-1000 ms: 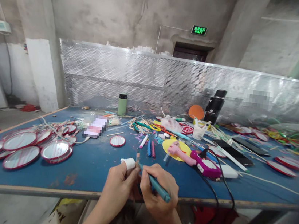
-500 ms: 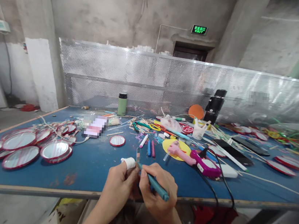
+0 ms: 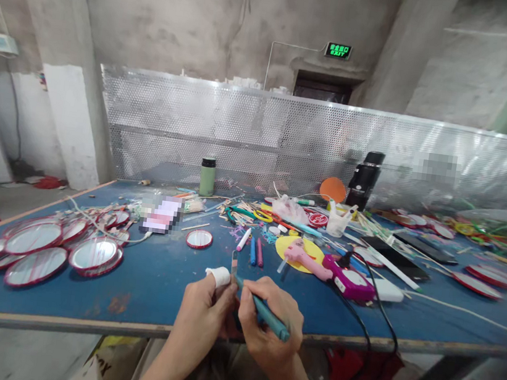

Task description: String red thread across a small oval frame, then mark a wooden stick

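My left hand is closed, its thumb and fingers pinching a narrow flat stick that points up and away from me. The stick has pale, pinkish and greyish patches. White wrapping covers one finger of this hand. In my right hand, closed as well, is a teal marker pen, its tip end against the stick or just beside it; the exact contact is hidden by fingers. Both hands are above the front edge of the blue table.
Round red-rimmed discs are piled at left; a single disc lies ahead. Loose markers, a pink glue gun on a yellow disc and a purple device with black cords sit to the right. Behind are bottles and a phone.
My right hand and the marker have shifted very slightly to the right. My left hand and the stick stay about where they were.
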The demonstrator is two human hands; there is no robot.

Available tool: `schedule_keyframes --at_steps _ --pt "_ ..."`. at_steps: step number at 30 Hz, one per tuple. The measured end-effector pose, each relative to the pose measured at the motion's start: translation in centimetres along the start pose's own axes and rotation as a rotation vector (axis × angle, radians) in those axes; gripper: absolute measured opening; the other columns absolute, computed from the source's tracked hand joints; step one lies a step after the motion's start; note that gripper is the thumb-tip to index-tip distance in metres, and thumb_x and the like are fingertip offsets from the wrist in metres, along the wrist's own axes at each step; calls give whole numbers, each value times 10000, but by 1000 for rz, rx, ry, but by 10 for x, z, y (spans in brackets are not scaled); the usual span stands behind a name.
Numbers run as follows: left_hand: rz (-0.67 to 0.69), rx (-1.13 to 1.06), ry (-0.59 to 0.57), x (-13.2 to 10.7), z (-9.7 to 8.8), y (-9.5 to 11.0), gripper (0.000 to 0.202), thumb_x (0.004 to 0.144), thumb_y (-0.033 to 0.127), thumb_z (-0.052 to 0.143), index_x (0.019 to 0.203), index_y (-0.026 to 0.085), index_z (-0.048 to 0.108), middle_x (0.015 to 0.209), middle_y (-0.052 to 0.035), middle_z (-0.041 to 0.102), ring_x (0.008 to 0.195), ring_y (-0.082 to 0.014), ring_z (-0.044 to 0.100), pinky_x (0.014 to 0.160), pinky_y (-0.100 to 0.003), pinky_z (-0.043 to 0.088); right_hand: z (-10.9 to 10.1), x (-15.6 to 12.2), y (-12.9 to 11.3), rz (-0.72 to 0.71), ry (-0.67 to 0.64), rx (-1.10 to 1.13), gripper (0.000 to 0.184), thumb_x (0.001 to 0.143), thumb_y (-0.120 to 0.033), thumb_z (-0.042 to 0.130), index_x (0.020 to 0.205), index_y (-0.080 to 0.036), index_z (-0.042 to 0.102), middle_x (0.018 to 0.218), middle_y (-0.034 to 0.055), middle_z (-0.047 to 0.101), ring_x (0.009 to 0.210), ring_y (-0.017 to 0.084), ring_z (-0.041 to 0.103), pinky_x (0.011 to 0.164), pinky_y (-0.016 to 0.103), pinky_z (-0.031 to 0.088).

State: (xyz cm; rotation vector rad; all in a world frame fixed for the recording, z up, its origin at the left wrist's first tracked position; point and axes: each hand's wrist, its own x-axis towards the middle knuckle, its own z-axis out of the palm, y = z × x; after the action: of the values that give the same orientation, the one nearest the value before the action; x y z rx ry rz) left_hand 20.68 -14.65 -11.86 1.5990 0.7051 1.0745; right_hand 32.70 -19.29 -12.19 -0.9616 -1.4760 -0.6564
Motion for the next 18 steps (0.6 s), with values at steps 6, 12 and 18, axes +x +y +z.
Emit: schedule_keyframes --at_steps 6,12,18 --pt "23 76 -5 1 -1 -6 315 887 431 542 664 214 492 487 52 508 408 -126 512 407 -203 400 -1 0 -1 -8 -10 -4 97 885 -108 602 912 -191 646 728 9 713 636 131 689 650 242 520" --pt "25 79 -2 2 -1 -5 314 878 428 547 655 214 495 481 51 508 400 -126 509 401 -204 395 -1 -1 1 -3 -24 3 99 885 -110 604 921 -190 649 732 6 710 645 126 687 668 238 527" --pt "-8 16 -11 1 1 0 318 862 461 568 677 208 511 467 61 518 364 -129 548 371 -193 403 0 -1 0 3 16 -32 101 885 -104 604 928 -187 644 725 5 704 634 122 681 653 230 524"
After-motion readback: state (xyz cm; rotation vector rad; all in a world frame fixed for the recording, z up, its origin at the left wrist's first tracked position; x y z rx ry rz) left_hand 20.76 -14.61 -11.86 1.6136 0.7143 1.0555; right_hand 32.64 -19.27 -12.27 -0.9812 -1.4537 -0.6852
